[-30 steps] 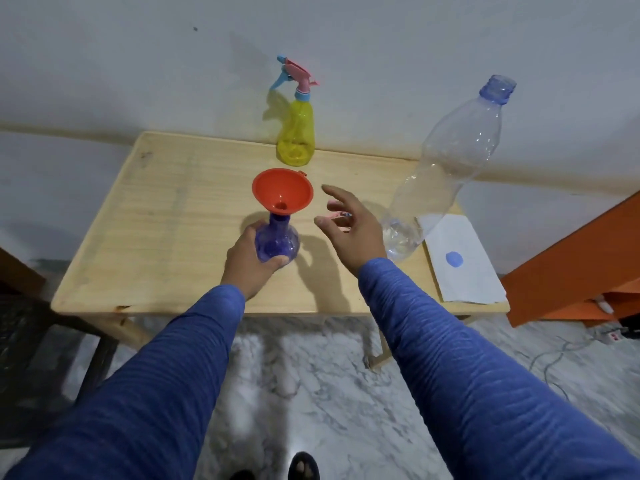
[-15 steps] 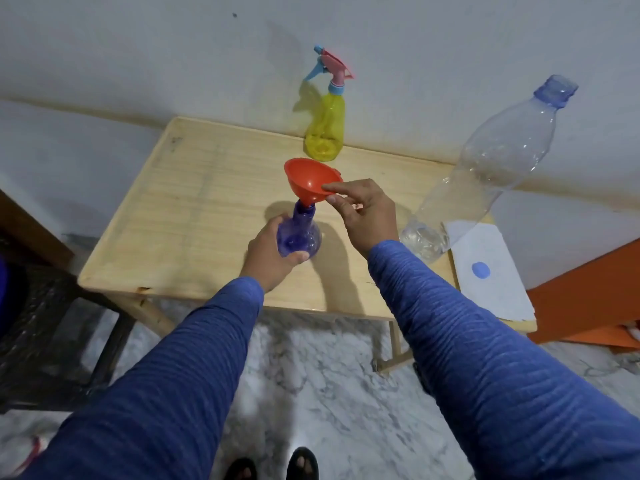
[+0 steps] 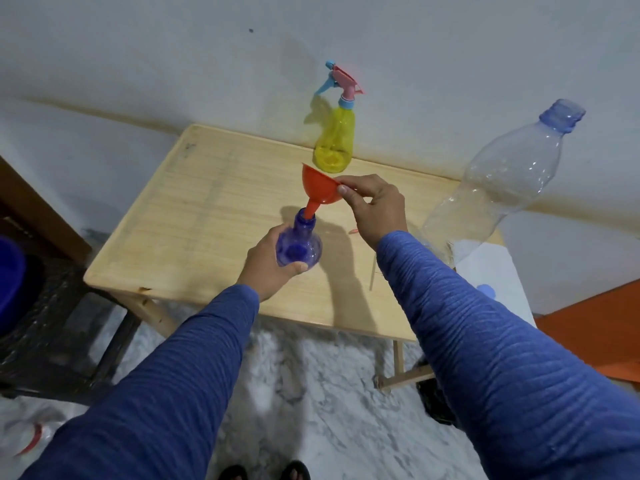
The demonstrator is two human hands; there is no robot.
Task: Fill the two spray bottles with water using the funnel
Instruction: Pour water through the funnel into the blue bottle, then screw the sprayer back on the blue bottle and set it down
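My left hand [image 3: 268,263] grips the round body of a blue spray bottle [image 3: 299,245] that has no spray head, near the table's front. An orange funnel [image 3: 318,188] leans to the left, its spout tip still in the bottle's neck. My right hand [image 3: 374,209] pinches the funnel's right rim between thumb and forefinger. A yellow spray bottle [image 3: 336,140] with a pink and blue trigger head stands at the table's back edge by the wall. A large clear plastic bottle [image 3: 498,181] with an open blue neck stands at the right, nearly empty.
The light wooden table [image 3: 207,216] stands against a white wall. A white sheet [image 3: 491,271] with a blue cap [image 3: 485,289] on it lies at the table's right end. A small pink piece [image 3: 354,231] lies behind my right wrist. Orange furniture [image 3: 595,327] is at right, a dark stand [image 3: 52,323] at left.
My right hand reached in, took the funnel's rim and tilted and raised it out of the blue bottle. The left hand kept its hold. The camera swung left.
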